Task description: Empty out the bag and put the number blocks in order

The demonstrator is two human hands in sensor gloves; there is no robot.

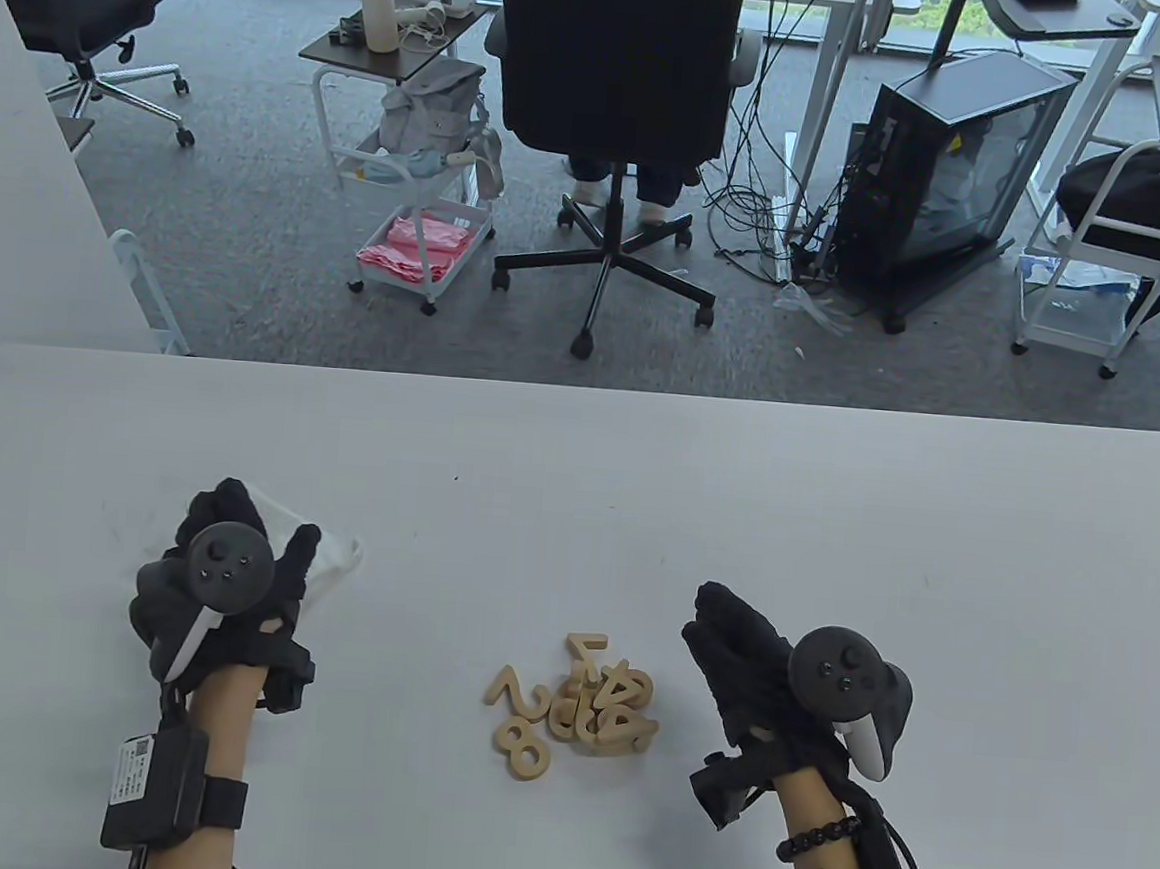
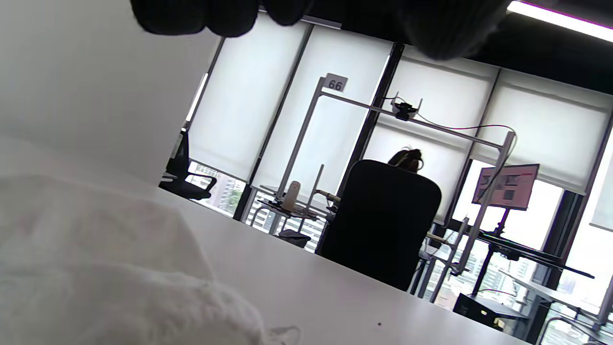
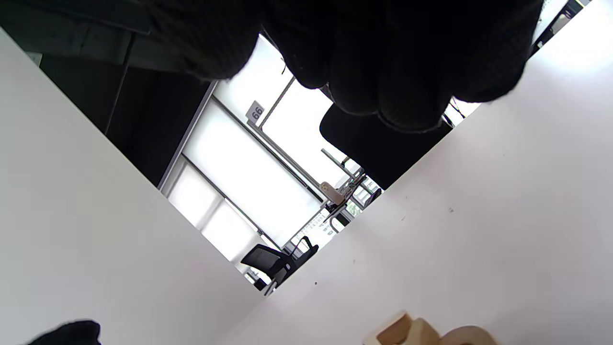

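Observation:
Several wooden number blocks (image 1: 574, 703) lie in a loose pile on the white table (image 1: 578, 454), between my hands. A 2 (image 1: 518, 692) and an 8 (image 1: 523, 744) lie at the pile's left, a 7 (image 1: 585, 650) at its top. My left hand (image 1: 227, 582) rests on a white cloth bag (image 1: 330, 547) at the table's left; the bag also fills the lower left of the left wrist view (image 2: 96, 268). My right hand (image 1: 738, 653) hovers open just right of the pile, holding nothing. Block edges show at the bottom of the right wrist view (image 3: 421, 330).
Beyond the table's far edge stand a black office chair (image 1: 613, 76) with a seated person, a white trolley (image 1: 409, 190) and a computer case (image 1: 947, 173).

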